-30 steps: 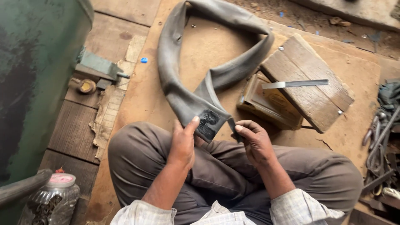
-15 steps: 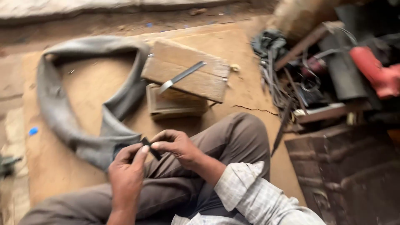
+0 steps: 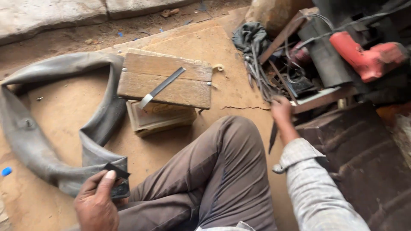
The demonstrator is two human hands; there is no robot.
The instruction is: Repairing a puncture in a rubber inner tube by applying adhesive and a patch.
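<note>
The person sat on the floor, which was a flat brown board, with one knee up. The wooden block sat in the middle of things, so every place here is told from it.

Down and to the left of the wooden block, the left hand held the cut end of a grey rubber inner tube. The thumb pressed a small black rubber patch against the tube. That grip was narrow, a pinch on the patch and tube, likely so the patch stayed where it was. The rest of the tube bent in a big curve to the left of the block and lay flat on the floor.

On top of the block lay a flat metal blade, slanted. The block looked like a hard place for cutting.

Right of the block, the right hand reached out to a pile of tools. A thin dark tool hung down below that hand. I could not tell if the grip was closed on it, for the fingers were blurry.

Just under the block sat a pale box. It was low and long, with faint marks on its side, too dim to make out. Far right of the block lay a red power tool. Far down to the left sat a small blue cap.
</note>
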